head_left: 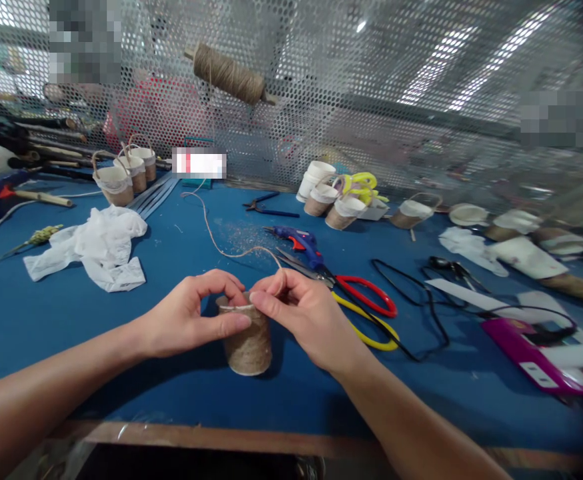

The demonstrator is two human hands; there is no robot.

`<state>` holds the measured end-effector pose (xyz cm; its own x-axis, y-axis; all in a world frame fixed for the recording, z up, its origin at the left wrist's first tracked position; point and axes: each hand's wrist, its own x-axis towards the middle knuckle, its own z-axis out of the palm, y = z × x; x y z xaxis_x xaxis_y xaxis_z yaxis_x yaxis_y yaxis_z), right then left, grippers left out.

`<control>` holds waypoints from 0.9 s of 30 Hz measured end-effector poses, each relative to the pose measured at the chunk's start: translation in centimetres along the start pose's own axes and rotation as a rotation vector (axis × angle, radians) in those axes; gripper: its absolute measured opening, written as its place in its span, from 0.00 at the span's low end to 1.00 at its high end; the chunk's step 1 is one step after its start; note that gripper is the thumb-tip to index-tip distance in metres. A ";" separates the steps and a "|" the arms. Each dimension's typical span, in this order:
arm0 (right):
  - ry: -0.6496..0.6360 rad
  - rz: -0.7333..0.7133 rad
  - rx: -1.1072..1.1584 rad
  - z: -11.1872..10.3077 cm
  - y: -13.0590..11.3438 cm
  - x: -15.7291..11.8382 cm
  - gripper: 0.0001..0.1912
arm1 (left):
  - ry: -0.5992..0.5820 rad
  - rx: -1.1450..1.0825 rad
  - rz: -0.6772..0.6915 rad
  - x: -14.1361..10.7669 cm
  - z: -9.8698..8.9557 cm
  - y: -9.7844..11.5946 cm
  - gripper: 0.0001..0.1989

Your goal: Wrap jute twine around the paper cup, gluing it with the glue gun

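A small brown cup [248, 343] with a pale rim stands upright near the front of the blue table. My left hand [199, 310] grips its rim, thumb outside and fingers over the inside. At the right side of the rim, my right hand [301, 307] pinches a thin brown twine [211, 237] against the cup. The twine trails back over the table toward a twine spool [229, 73] mounted on the mesh panel. Just behind my right hand lie a blue glue gun [299, 243] and scissors [366, 297] with red and yellow handles.
Pliers [271, 205] lie farther back. White cloth [94, 247] is at left, near another glue gun [1, 193]. Handled cups [114, 185] stand at back left, more cups [344, 212] at back right. A purple power strip [516, 353] and black cords [434, 320] occupy the right.
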<state>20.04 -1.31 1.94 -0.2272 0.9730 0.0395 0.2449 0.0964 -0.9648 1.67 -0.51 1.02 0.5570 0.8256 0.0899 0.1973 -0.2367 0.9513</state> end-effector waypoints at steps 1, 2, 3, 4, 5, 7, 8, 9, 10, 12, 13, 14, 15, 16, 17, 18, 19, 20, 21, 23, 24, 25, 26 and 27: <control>0.000 -0.006 -0.013 0.1 -0.1 -0.1 0.13 | 0.000 0.010 -0.010 0.0 0.1 0.1 0.07; -0.002 -0.011 -0.017 0.1 -0.1 -0.1 0.12 | 0.001 0.016 -0.020 0.0 0.2 0.1 0.07; -0.007 -0.014 -0.015 0.1 -0.2 -0.1 0.12 | 0.003 0.019 -0.031 0.0 0.2 0.1 0.07; -0.014 -0.013 -0.009 0.1 -0.2 -0.1 0.12 | 0.004 0.012 -0.039 0.0 0.2 0.1 0.07; -0.023 -0.011 0.000 0.0 -0.1 -0.1 0.12 | 0.005 0.004 -0.046 0.0 0.2 0.1 0.07; -0.032 -0.010 0.022 -0.1 0.0 -0.1 0.12 | 0.005 -0.013 -0.052 -0.1 0.1 0.0 0.07; -0.031 -0.010 0.030 -0.1 0.0 -0.1 0.12 | 0.004 -0.017 -0.054 -0.1 0.0 -0.1 0.07; -0.025 -0.012 0.035 -0.1 0.1 0.0 0.12 | 0.005 -0.020 -0.056 0.0 0.0 -0.1 0.07; -0.018 -0.014 0.037 -0.2 0.1 0.0 0.12 | 0.004 -0.022 -0.059 0.0 -0.1 -0.2 0.07; -0.005 -0.018 0.032 -0.1 0.2 0.0 0.12 | -0.001 -0.038 -0.064 0.0 -0.2 -0.3 0.07; 0.000 -0.019 0.025 -0.1 0.3 0.0 0.12 | -0.005 -0.051 -0.067 0.0 -0.2 -0.4 0.07; 0.004 -0.020 0.016 -0.1 0.3 0.0 0.11 | -0.009 -0.066 -0.069 0.0 -0.2 -0.4 0.07; 0.008 -0.019 0.007 -0.1 0.3 0.0 0.11 | -0.013 -0.080 -0.072 -0.1 -0.3 -0.4 0.07; 0.008 -0.017 -0.003 -0.1 0.4 0.0 0.11 | -0.017 -0.093 -0.075 -0.1 -0.3 -0.5 0.07; 0.006 -0.015 -0.013 -0.1 0.4 0.0 0.11 | -0.019 -0.103 -0.078 -0.1 -0.3 -0.5 0.07; 0.005 -0.013 -0.022 0.0 0.4 0.0 0.11 | -0.020 -0.109 -0.081 -0.2 -0.3 -0.5 0.07; 0.005 -0.011 -0.031 0.0 0.5 0.0 0.11 | -0.021 -0.113 -0.079 -0.2 -0.3 -0.5 0.07; 0.006 -0.011 -0.038 0.0 0.5 0.0 0.11 | -0.023 -0.115 -0.076 -0.2 -0.3 -0.5 0.07; 0.007 -0.010 -0.045 0.0 0.5 0.0 0.11 | -0.025 -0.116 -0.073 -0.2 -0.3 -0.5 0.07; 0.012 -0.008 -0.052 0.0 0.5 0.1 0.12 | -0.028 -0.117 -0.068 -0.2 -0.3 -0.6 0.07; 0.014 -0.010 -0.052 0.1 0.5 0.1 0.12 | -0.027 -0.114 -0.066 -0.2 -0.3 -0.6 0.07; 0.016 -0.014 -0.049 0.1 0.4 0.1 0.12 | -0.022 -0.108 -0.064 -0.2 -0.3 -0.6 0.07; 0.019 -0.018 -0.045 0.2 0.4 0.1 0.12 | -0.016 -0.097 -0.063 -0.2 -0.3 -0.6 0.07; 0.022 -0.021 -0.041 0.2 0.4 0.1 0.12 | -0.011 -0.079 -0.061 -0.2 -0.3 -0.5 0.07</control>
<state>19.92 -1.23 1.53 -0.2124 0.9750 0.0656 0.2784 0.1247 -0.9523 1.26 -0.39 0.60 0.5551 0.8313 0.0282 0.1670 -0.1446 0.9753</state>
